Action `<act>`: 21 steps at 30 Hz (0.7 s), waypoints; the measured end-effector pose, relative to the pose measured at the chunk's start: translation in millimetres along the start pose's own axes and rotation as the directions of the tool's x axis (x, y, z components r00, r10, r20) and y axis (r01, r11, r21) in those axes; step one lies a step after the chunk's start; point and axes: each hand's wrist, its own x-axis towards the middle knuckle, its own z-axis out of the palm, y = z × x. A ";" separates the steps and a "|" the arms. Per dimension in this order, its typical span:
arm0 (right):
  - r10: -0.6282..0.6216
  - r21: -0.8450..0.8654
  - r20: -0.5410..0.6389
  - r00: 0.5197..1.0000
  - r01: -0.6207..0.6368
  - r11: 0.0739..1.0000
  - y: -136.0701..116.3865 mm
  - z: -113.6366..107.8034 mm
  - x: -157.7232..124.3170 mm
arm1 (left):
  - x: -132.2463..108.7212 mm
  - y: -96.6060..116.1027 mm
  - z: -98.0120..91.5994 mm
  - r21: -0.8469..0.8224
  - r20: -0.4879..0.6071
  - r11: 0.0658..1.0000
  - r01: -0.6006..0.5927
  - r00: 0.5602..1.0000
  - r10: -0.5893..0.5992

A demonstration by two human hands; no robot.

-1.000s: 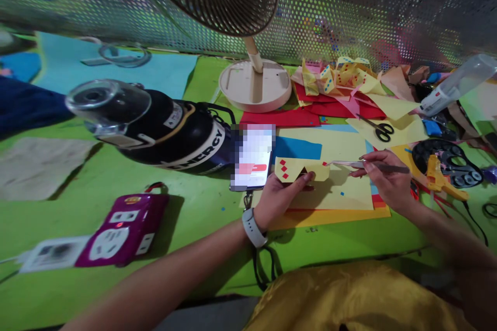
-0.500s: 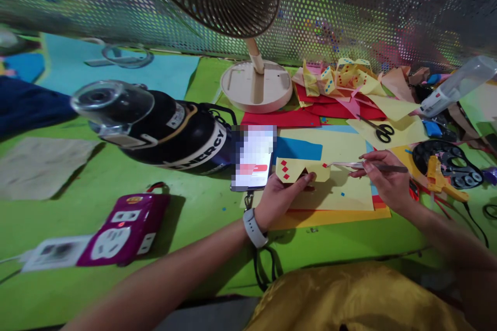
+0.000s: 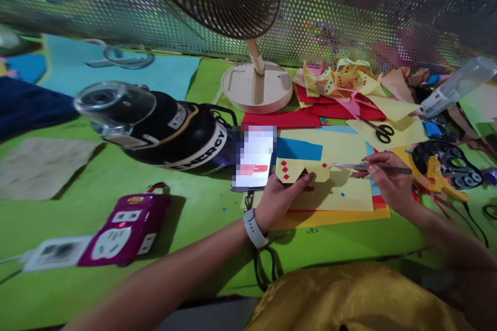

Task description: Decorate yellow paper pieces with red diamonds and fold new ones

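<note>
My left hand (image 3: 283, 197) grips a folded yellow paper piece (image 3: 315, 174) from below, its thumb pressed by a dark triangular gap in the lower edge. Three red diamonds run down the piece's left part, and one red diamond (image 3: 324, 165) is near its right end. Pinched in my right hand (image 3: 390, 183) are slim metal tweezers (image 3: 349, 166), pointing left with the tip just beside that single diamond. Whether the tip touches the paper, I cannot tell. Beneath lie a pale yellow sheet (image 3: 345, 204), a blue paper (image 3: 301, 150) and a tiny blue diamond (image 3: 342, 194).
Left of my hands are a phone (image 3: 254, 158), a black bottle (image 3: 182, 134) on its side and a purple power adapter (image 3: 126, 230). A fan base (image 3: 233, 88) stands behind. Scissors (image 3: 382, 132), paper scraps (image 3: 349, 80) and a yellow glue gun (image 3: 437, 178) are to the right.
My right hand and the tweezers have shifted slightly right, the tip drawing a little away from the single red diamond. My left hand and the paper piece stay nearly still.
</note>
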 end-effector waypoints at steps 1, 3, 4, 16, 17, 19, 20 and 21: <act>-0.022 0.015 -0.017 1.000 0.023 1.000 0.6 -0.8 0.2 | 0.1 0.2 0.2 0.004 -0.003 1.000 -0.002 1.000 0.002; -0.077 0.059 -0.033 0.996 0.079 0.995 1.3 -1.8 1.3 | -0.2 1.5 0.5 0.017 0.013 1.000 -0.005 1.000 0.004; -0.103 0.076 -0.022 0.994 0.104 0.992 1.4 -1.8 2.1 | -0.7 2.3 0.7 0.026 0.025 1.000 -0.008 1.000 0.007; -0.032 -0.054 0.346 0.938 0.054 0.997 5.6 11.9 1.4 | -7.5 -0.6 1.2 0.114 0.173 0.993 -0.026 0.985 0.006; -0.023 -0.059 0.360 0.933 0.047 0.997 6.0 12.8 0.5 | -7.6 -0.6 1.4 0.110 0.190 0.994 -0.020 0.982 -0.001; -0.025 -0.064 0.374 0.927 0.053 0.997 7.2 14.5 -1.2 | -8.1 0.0 2.3 0.107 0.222 0.994 -0.014 0.975 -0.010; -0.031 -0.065 0.377 0.926 0.060 0.996 8.1 15.3 -2.0 | -8.4 0.4 2.8 0.108 0.234 0.994 -0.014 0.972 -0.012; -0.035 -0.065 0.379 0.925 0.065 0.996 9.1 16.1 -2.7 | -8.9 0.9 3.3 0.110 0.241 0.994 -0.014 0.970 -0.013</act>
